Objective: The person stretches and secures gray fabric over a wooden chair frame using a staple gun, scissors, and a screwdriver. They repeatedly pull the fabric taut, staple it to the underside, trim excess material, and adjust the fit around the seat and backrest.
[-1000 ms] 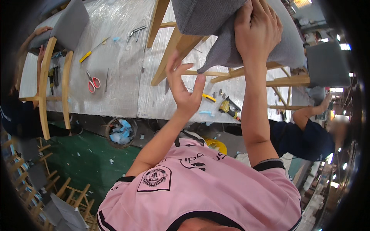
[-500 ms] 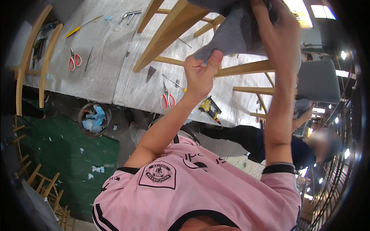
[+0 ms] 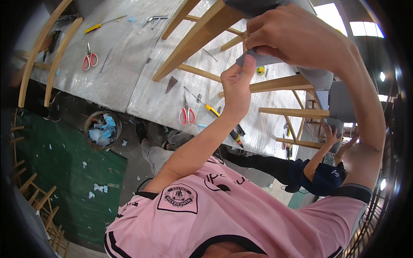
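Observation:
A wooden chair with a pale wooden leg [image 3: 198, 41] and grey upholstery lies tipped over on the plastic-covered table [image 3: 116, 64]. My left hand [image 3: 237, 86] pinches the edge of a grey fabric piece [image 3: 263, 58] between thumb and fingers. Above it, my right hand [image 3: 297, 36] bends across from the right, its fingers closed on the same fabric and partly hidden behind the hand. Near my left forearm lie red-handled scissors [image 3: 187, 115] and a screwdriver with a yellow handle [image 3: 212, 110]. A yellow-and-black power tool [image 3: 236, 136] is partly covered by that forearm.
More scissors [image 3: 90, 60] and a yellow-handled tool [image 3: 93, 28] lie at the far left. A small yellow box-shaped item [image 3: 260, 70] sits beyond my hands. Below the table edge stands a scrap bin [image 3: 103, 129]. At right, a co-worker [image 3: 316, 172] handles grey upholstery.
My right hand has come down and turned inward, now close to my left hand, its elbow swung out to the right. Less of the fabric shows. My left hand keeps its pinch.

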### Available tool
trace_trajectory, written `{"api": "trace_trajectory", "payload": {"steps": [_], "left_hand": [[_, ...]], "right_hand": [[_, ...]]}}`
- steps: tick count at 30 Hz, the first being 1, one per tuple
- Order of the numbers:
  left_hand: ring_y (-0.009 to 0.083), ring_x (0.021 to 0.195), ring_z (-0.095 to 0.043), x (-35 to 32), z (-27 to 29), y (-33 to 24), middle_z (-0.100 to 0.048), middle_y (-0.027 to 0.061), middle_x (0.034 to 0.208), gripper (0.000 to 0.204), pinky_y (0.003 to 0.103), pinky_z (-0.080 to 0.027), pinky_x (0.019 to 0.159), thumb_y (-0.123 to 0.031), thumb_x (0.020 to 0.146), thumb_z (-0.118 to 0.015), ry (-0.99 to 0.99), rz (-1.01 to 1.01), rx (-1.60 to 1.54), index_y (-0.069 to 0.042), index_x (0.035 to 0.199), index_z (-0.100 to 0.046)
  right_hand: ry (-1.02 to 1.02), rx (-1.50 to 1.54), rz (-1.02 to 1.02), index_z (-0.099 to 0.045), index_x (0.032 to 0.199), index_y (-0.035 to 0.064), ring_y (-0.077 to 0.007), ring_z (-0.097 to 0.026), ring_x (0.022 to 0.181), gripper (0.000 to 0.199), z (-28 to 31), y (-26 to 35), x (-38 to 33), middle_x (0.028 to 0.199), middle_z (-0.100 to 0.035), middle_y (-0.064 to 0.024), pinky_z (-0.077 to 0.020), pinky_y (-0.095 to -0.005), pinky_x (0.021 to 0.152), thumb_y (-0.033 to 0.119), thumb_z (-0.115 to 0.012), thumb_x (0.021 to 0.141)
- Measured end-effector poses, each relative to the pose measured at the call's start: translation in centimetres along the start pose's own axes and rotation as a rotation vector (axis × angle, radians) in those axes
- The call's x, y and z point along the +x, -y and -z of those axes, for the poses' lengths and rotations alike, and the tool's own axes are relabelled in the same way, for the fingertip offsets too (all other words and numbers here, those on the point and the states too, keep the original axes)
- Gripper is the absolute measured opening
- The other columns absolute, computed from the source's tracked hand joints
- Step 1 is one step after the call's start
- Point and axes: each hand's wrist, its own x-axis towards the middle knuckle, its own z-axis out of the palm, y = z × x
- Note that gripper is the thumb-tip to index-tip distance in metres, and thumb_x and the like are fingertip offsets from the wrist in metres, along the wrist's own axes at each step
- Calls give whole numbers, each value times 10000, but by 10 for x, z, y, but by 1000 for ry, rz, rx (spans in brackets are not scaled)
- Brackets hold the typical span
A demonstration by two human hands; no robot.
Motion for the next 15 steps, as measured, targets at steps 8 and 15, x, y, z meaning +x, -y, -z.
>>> {"api": "trace_trajectory", "payload": {"steps": [8, 15], "left_hand": [[122, 810, -610, 14, 27, -24, -683, 63, 787, 332, 279, -472, 764, -300, 973, -744, 83, -241, 717, 29, 929, -728], [343, 1084, -587, 44, 32, -57, -666, 124, 1093, 293, 476, -486, 916, -282, 907, -752, 479, -707, 1282, 10, 900, -721]], "right_hand": [[13, 12, 80, -607, 1083, 52, -337, -690, 894, 263, -2, -7, 24, 940, -711, -118, -532, -457, 739, 145, -734, 873], [-54, 12, 144, -535, 1113, 95, -361, -688, 861, 376, -18, -16, 37, 866, -691, -106, -522, -486, 728, 113, -777, 825]]}}
